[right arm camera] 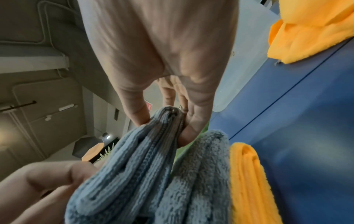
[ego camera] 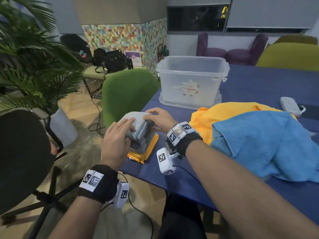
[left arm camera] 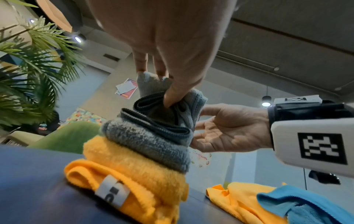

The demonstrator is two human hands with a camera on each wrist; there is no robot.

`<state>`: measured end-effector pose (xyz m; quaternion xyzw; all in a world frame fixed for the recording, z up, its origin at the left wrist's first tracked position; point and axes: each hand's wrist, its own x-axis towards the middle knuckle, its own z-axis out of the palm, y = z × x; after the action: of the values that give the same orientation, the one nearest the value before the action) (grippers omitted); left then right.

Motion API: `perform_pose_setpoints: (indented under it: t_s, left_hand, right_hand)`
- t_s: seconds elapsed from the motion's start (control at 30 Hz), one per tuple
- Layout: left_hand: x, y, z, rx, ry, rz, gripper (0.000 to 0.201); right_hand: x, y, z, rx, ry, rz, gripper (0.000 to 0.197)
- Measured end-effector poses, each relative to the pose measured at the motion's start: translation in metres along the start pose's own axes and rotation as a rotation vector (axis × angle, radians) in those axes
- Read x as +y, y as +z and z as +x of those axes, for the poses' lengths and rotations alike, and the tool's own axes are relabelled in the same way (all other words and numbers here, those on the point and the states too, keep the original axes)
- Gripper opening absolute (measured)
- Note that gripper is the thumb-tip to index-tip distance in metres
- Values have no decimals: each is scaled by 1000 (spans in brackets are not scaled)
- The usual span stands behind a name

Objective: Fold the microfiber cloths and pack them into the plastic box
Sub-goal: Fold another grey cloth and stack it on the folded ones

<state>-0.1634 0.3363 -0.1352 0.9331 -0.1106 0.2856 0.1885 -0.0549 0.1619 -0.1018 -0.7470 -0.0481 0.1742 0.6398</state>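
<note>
A folded grey cloth [ego camera: 138, 126] lies on top of a small stack at the blue table's [ego camera: 259, 187] left corner. Under it are a fluffy grey folded cloth [left arm camera: 149, 144] and a folded orange cloth [ego camera: 138, 156]. My left hand [ego camera: 124, 128] pinches the top cloth's near side, thumb tucked into its fold [left arm camera: 168, 101]. My right hand [ego camera: 151, 118] pinches its folded edge [right arm camera: 168, 118] between thumb and fingers. The clear plastic box [ego camera: 189, 66] stands open behind the stack. An unfolded orange cloth [ego camera: 224, 114] and a blue cloth [ego camera: 259, 144] lie to the right.
A white power strip [ego camera: 290, 106] lies at the table's right. A green chair [ego camera: 127, 94] stands past the table's left edge, close to the stack. A black office chair [ego camera: 22, 152] and a potted palm [ego camera: 31, 57] are on the left.
</note>
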Motion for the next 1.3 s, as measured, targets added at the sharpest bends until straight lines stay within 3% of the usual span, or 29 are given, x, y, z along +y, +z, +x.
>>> perform_pose_setpoints:
  t_s: [0.1, 0.27, 0.33, 0.5, 0.67, 0.83, 1.07, 1.3]
  left_hand:
    - [-5, 10, -3, -44, -38, -25, 80]
    - [-6, 16, -6, -104, -41, -100, 61]
    - [-3, 18, -7, -135, -72, -119, 62]
    - [1, 29, -10, -251, -161, -110, 76]
    - [4, 28, -9, -325, -201, -133, 64]
    - [-3, 40, -20, -417, -171, -21, 63]
    - [-6, 57, -33, -390, -175, 5, 60]
    - [2, 42, -13, -395, -193, 62, 68]
  right_hand:
    - [10, 3, 7, 18, -2, -40, 30]
    - [22, 5, 15, 26, -43, -75, 34]
    - [26, 6, 15, 26, -63, -129, 34]
    - [39, 3, 15, 24, -343, -621, 48]
    - [43, 2, 16, -54, -508, -811, 48]
    - [52, 3, 15, -95, -477, -874, 42]
    - [72, 10, 17, -90, -423, -848, 42]
    - [40, 2, 10, -157, -338, -943, 45]
